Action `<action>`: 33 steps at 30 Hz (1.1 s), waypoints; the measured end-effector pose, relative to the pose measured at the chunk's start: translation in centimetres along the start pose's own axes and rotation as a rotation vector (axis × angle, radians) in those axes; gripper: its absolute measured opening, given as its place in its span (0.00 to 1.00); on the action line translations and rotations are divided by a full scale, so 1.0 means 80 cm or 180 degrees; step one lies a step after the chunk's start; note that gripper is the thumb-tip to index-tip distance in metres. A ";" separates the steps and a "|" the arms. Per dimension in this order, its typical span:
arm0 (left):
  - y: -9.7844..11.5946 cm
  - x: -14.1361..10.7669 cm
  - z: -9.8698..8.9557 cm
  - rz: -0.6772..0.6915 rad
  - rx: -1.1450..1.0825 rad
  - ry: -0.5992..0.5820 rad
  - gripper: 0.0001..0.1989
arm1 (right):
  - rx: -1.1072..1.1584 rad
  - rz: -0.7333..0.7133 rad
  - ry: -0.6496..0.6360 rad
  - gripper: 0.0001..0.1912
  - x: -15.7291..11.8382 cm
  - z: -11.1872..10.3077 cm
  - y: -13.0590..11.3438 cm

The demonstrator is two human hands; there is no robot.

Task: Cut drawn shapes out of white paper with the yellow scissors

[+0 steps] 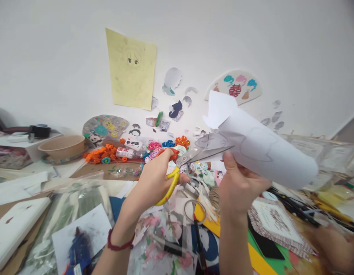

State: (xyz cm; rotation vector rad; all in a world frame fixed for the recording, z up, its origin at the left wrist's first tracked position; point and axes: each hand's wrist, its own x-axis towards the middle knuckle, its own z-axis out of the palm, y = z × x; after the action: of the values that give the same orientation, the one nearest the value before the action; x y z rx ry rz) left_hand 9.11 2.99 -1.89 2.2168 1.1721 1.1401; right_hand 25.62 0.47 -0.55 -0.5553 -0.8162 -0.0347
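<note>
My left hand (156, 173) is closed around the yellow handles of a pair of scissors (171, 187). The scissors' metal blades point right and lie against the left part of a curled white sheet of paper (268, 145). Pencil outlines of rounded shapes show on the sheet. My right hand (236, 181) grips the sheet's lower edge, thumb in front beside the blade tips, with the other fingers partly hidden. The paper is held up above the cluttered table, its upper left corner folded back.
Paper scraps (154, 233), a tape roll (195, 211) and orange flowers (105, 153) crowd the table. A tan bowl (62, 147) stands left. Yellow paper (132, 70) and a fan-shaped picture (236, 86) are on the wall. A blurred hand (340, 244) shows at far right.
</note>
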 end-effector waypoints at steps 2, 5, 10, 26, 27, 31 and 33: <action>0.000 0.000 0.000 0.0019 -0.0022 0.0011 0.15 | 0.0038 -0.0009 0.0021 0.34 -0.001 0.001 0.001; 0.001 -0.001 0.000 0.0064 -0.0085 0.0000 0.16 | 0.0054 -0.0039 0.0049 0.32 -0.001 0.002 0.001; 0.002 -0.001 0.001 0.0085 -0.0171 -0.0030 0.16 | 0.0153 -0.0034 0.0060 0.30 -0.002 0.003 0.000; 0.003 -0.001 0.000 0.0031 -0.0248 -0.0153 0.14 | 0.0069 0.0026 0.0087 0.32 -0.002 0.002 -0.001; 0.003 0.000 0.000 0.0021 -0.0253 -0.0176 0.14 | 0.0084 0.0024 0.0092 0.32 -0.002 0.002 -0.001; 0.002 -0.001 0.002 -0.0005 -0.0274 -0.0249 0.11 | 0.0183 -0.0003 0.0103 0.32 -0.001 0.002 0.000; 0.001 -0.002 0.002 0.0035 -0.0220 -0.0228 0.10 | 0.0184 -0.0038 0.0099 0.32 -0.001 0.001 0.002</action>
State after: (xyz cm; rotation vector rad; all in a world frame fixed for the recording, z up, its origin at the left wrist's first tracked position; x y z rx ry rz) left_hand 9.25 2.81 -1.98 2.1955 1.0768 1.0796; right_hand 25.54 0.62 -0.59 -0.4941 -0.7878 -0.0305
